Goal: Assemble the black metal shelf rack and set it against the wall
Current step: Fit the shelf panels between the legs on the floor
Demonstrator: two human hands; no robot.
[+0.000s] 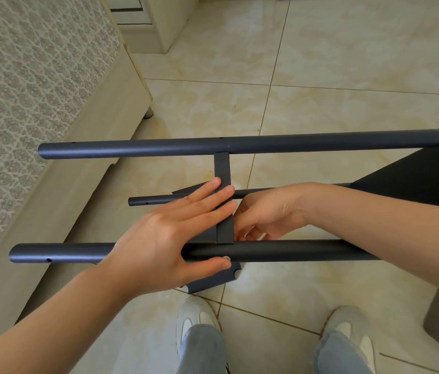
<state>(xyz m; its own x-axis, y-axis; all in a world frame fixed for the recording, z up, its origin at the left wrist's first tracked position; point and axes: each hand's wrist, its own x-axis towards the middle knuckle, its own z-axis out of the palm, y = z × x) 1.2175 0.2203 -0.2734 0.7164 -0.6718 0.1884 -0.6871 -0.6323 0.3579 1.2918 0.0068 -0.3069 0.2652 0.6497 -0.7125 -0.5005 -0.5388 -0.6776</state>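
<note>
no readable text or labels

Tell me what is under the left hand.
The left hand lies across the near tube, fingers on the flat crossbar. A small silver piece shows at the thumb tip. The tube under the palm is covered.

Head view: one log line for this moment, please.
left hand: flat on crossbar, thumb against near tube | right hand: fingers curled at crossbar edge, grip unclear | far tube: untouched
</note>
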